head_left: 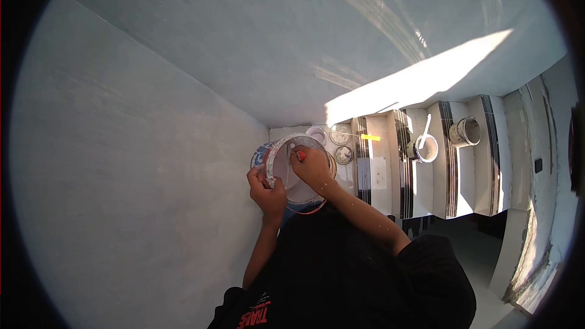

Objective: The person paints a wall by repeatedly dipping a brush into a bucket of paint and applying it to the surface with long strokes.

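Note:
A large paint bucket (269, 157) with a blue and red outside and a paint-smeared rim stands in front of me, with pale paint showing inside. My left hand (268, 196) is closed on its near-left rim, fingers wrapped over the edge. Over the bucket's opening, my right hand (312, 167) is closed around a tool with a red handle end (301, 155). The tool's working part is mostly hidden by the hand and the bucket, so its exact kind does not show. A red bucket handle (308, 212) hangs at the near side.
Round lids or tubs (340, 134) lie beyond the bucket. Tiled stairs (381, 176) rise to the right, carrying an orange-yellow strip-like object (370, 137), a small bucket (425, 148) with a white stick (425, 131), and another bucket (465, 132). Grey walls (140, 146) border the left and back.

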`<state>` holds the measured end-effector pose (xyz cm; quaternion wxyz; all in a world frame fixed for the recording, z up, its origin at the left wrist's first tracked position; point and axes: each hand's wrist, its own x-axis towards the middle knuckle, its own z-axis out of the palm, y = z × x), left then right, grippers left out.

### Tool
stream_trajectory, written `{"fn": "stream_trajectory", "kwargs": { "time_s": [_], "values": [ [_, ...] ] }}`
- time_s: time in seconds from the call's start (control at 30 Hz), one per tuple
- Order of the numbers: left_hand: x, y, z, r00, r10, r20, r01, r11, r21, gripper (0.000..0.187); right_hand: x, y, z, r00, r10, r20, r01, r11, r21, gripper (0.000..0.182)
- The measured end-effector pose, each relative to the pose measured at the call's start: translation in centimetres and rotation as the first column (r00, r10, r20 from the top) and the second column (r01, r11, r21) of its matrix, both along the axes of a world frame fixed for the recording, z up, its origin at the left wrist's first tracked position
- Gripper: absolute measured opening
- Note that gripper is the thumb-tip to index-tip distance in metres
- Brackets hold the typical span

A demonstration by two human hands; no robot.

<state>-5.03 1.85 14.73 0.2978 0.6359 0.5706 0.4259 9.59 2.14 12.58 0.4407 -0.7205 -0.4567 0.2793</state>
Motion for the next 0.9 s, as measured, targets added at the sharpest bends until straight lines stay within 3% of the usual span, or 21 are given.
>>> {"fn": "stream_trajectory", "kwargs": {
  "time_s": [0.17, 0.27, 0.33, 0.43, 0.57, 0.6, 0.7, 0.8, 0.9],
  "values": [
    [-0.1, 0.2, -0.9, 0.996, -0.087, 0.02, 0.086, 0.993, 0.079, 0.046, -2.3, 1.6, -3.3, 0.991, 0.084, 0.106, -0.091, 0.994, 0.065, 0.019],
    [0.2, -0.1, -1.2, 0.992, -0.121, 0.032, 0.118, 0.99, 0.081, 0.046, -2.9, 1.7, -3.2, 0.968, 0.241, 0.075, -0.248, 0.963, 0.109, 0.017],
    [0.1, 0.1, -1.1, 0.989, -0.14, 0.044, 0.135, 0.986, 0.101, 0.047, -3.1, 1.5, -2.5, 0.962, 0.271, -0.024, -0.266, 0.955, 0.134, 0.019],
    [-0.8, 1.4, -2.7, 0.993, -0.054, 0.105, 0.034, 0.984, 0.177, 0.046, -3.3, 1.7, -2.3, 0.924, 0.29, -0.251, -0.261, 0.955, 0.142, 0.023],
    [-2.4, 3.1, -0.6, 0.991, 0.113, 0.076, -0.113, 0.994, -0.003, 0.045, -2.3, 2.4, -1.4, 0.769, 0.212, -0.603, -0.232, 0.972, 0.046, 0.028],
    [-3.0, 3.6, -0.7, 0.986, 0.143, 0.089, -0.142, 0.99, -0.016, 0.046, -1.2, 2.4, 0.3, 0.829, 0.249, -0.501, -0.262, 0.964, 0.045, 0.026],
    [-4.4, 5.1, -1.3, 0.954, 0.219, 0.203, -0.201, 0.974, -0.105, 0.044, 1.1, 2.6, 4.7, 0.686, 0.201, -0.699, -0.274, 0.962, 0.007, 0.026],
    [-5.3, 6.6, -2.6, 0.923, 0.267, 0.278, -0.229, 0.96, -0.162, 0.044, 3.5, 3.9, 6.3, 0.612, 0.136, -0.779, -0.205, 0.979, 0.009, 0.026],
    [-6.0, 7.1, -2.1, 0.925, 0.282, 0.253, -0.246, 0.955, -0.168, 0.044, 4.2, 5.2, 6.0, 0.619, 0.172, -0.766, -0.246, 0.969, 0.018, 0.026]
  ]
}}
